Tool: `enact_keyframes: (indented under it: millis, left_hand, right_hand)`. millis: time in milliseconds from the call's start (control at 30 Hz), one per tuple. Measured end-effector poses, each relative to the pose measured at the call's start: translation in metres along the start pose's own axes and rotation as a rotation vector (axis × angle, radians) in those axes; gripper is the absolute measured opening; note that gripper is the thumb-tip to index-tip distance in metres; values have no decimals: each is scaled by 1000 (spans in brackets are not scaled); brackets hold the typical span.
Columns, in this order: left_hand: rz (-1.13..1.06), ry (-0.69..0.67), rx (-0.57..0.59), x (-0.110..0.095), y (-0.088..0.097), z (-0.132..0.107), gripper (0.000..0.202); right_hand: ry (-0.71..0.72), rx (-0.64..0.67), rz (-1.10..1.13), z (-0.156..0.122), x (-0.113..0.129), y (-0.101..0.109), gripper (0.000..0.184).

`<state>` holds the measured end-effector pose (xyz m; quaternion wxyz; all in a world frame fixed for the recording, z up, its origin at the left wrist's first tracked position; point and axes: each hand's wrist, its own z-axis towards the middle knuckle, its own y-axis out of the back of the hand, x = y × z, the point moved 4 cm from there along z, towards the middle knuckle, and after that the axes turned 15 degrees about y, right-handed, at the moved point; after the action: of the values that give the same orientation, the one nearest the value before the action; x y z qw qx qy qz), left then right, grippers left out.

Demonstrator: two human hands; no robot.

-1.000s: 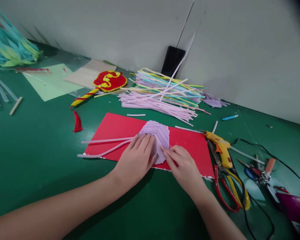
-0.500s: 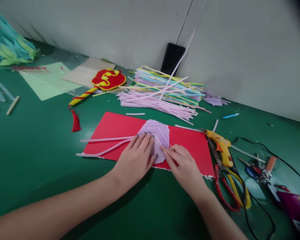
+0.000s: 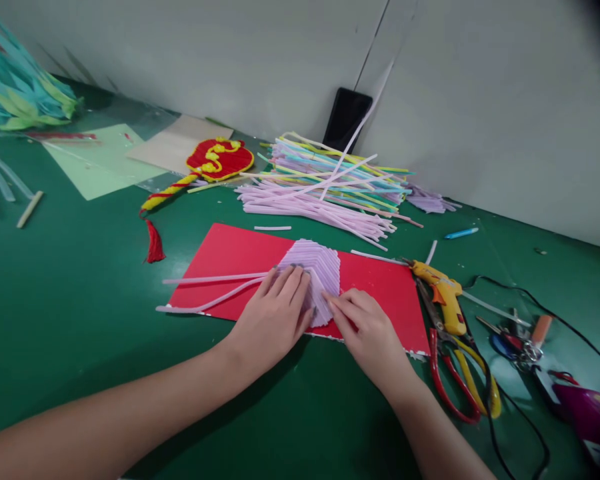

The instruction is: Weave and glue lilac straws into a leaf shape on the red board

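A lilac panel of pipe cleaners laid side by side in a V pattern rests on a red board. My left hand lies over its left part with fingers stretched flat, pressing it down. Two long lilac pipe cleaners run out leftward from beneath those fingers, past the board's left edge. At the panel's lower right edge my right hand has thumb and forefinger pinched together on a lilac pipe cleaner; the fingers partly hide its end.
Right of the board lie a yellow glue gun, red-and-yellow-handled pliers, a black cord and keys. Behind are a pile of pipe cleaners, a phone against the wall and a red fan-shaped ornament.
Both hands stay in nearly the same place on the lilac panel. The view has shifted very slightly; nothing has been let go or picked up.
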<state>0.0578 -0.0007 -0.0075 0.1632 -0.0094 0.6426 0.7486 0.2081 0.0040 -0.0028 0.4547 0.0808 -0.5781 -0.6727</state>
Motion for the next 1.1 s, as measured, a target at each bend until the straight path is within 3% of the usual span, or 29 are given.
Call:
enact_keyframes:
  millis: [433,700,1100]
  left_hand:
    - [-8,-26,57,0,3,0,40]
    - [-16,-22,38,-2,5,0,40]
    - [-33,-19,34,-1,4,1,39]
  right_hand:
    - [1,-30,-1,0,2,2,27]
    - [-113,-167,-33,-2,-4,12,25]
    - [-115,-157,87,-3,-7,5,18]
